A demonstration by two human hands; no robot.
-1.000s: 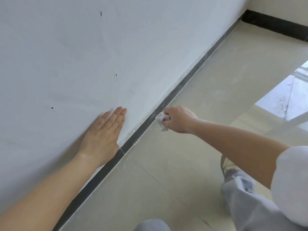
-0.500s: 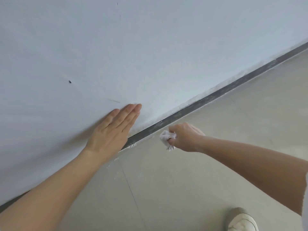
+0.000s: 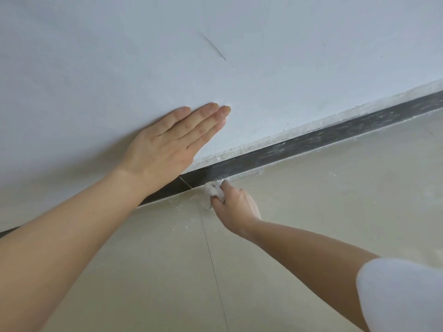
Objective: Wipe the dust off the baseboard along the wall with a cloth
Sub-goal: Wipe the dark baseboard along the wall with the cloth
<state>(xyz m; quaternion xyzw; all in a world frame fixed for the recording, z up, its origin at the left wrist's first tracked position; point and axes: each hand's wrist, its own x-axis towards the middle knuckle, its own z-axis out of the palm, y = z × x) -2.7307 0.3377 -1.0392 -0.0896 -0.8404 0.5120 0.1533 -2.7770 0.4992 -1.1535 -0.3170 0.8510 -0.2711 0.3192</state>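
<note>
A dark grey baseboard (image 3: 311,142) runs diagonally along the foot of the white wall (image 3: 119,56), streaked with pale dust toward the right. My right hand (image 3: 236,204) grips a small crumpled white cloth (image 3: 212,189) and holds it against the baseboard's lower edge where it meets the floor. My left hand (image 3: 172,142) lies flat on the wall just above the baseboard, fingers straight and together, covering part of the strip.
Beige floor tiles (image 3: 311,212) fill the lower half, with a thin grout line (image 3: 211,255) running toward me. White dust and plaster crumbs (image 3: 182,204) lie on the floor beside the cloth. A dark scratch (image 3: 215,47) marks the wall.
The view has swung closer to the wall. My right hand has carried the cloth left along the baseboard, close under my left hand. My left hand stays flat on the wall.
</note>
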